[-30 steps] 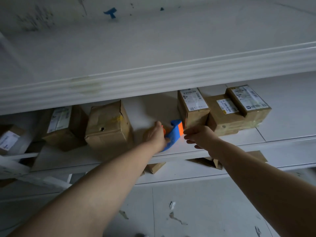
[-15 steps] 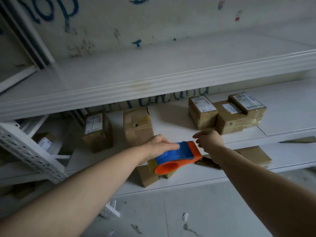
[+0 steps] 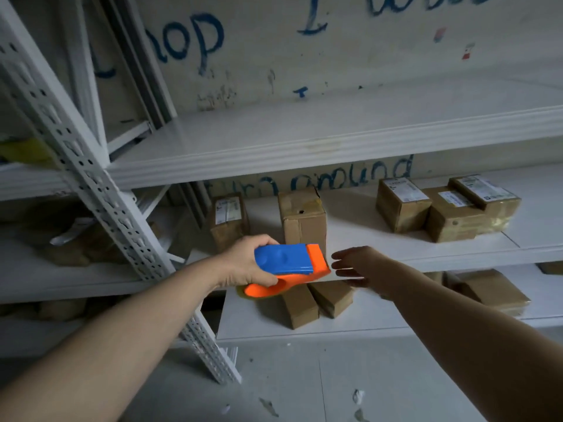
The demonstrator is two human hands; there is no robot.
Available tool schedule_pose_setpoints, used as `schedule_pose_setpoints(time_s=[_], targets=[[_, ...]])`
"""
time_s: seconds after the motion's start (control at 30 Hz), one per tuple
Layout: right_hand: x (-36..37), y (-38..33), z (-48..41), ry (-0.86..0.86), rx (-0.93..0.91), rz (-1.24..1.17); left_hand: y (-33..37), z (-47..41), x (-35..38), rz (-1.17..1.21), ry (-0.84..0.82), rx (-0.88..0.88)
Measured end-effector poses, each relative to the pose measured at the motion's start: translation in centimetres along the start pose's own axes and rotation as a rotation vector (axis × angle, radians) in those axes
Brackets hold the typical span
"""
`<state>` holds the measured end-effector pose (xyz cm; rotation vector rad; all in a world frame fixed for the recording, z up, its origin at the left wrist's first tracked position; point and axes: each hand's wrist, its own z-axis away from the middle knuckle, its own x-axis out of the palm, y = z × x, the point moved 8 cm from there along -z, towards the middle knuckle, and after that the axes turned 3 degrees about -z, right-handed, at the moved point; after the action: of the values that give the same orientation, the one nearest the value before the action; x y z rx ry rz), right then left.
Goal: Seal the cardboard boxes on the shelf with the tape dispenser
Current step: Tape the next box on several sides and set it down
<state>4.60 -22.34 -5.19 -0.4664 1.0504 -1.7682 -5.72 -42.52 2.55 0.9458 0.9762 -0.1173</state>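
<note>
Blue and orange tape dispenser (image 3: pixel 289 266) sits in your left hand (image 3: pixel 243 263), gripped firmly; your right hand (image 3: pixel 362 264) is just beside its orange end, fingers relaxed, holding nothing.

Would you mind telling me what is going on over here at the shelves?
A person holds a blue and orange tape dispenser in the left hand, in front of the middle shelf. The open right hand reaches toward its orange end. Several cardboard boxes stand on the shelf, with a tall box just behind the dispenser. None is being taped at this moment.
</note>
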Motion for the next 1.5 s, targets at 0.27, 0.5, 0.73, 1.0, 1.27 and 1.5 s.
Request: schedule_pose_setpoints(time_s=[0.27, 0.5, 0.73, 1.0, 1.27, 1.5], targets=[[4.5, -0.2, 1.2, -0.327, 0.062, -0.398, -2.6, 1.6, -1.4, 0.167, 0.024, 0.031], [4.8, -2.1, 1.7, -0.366, -0.061, -0.225, -3.0, 1.2, -1.0, -0.195, 0.025, 0.015], [5.5, -1.7, 1.3, -0.245, -0.090, -0.167, -3.2, 1.0, 0.0, -0.283, -0.020, 0.091], [6.4, -3.5, 1.2, -0.112, -0.243, -0.005, -2.7, 0.7, 0.5, -0.528, 0.079, 0.184], [6.5, -4.4, 0.0, 0.120, -0.360, 0.150, -4.2, 0.3, -0.9, -0.582, 0.057, 0.147], [5.8, -5.3, -0.1, 0.150, -0.408, 0.188, -3.0, -0.1, -2.5, -0.563, 0.031, 0.138]])
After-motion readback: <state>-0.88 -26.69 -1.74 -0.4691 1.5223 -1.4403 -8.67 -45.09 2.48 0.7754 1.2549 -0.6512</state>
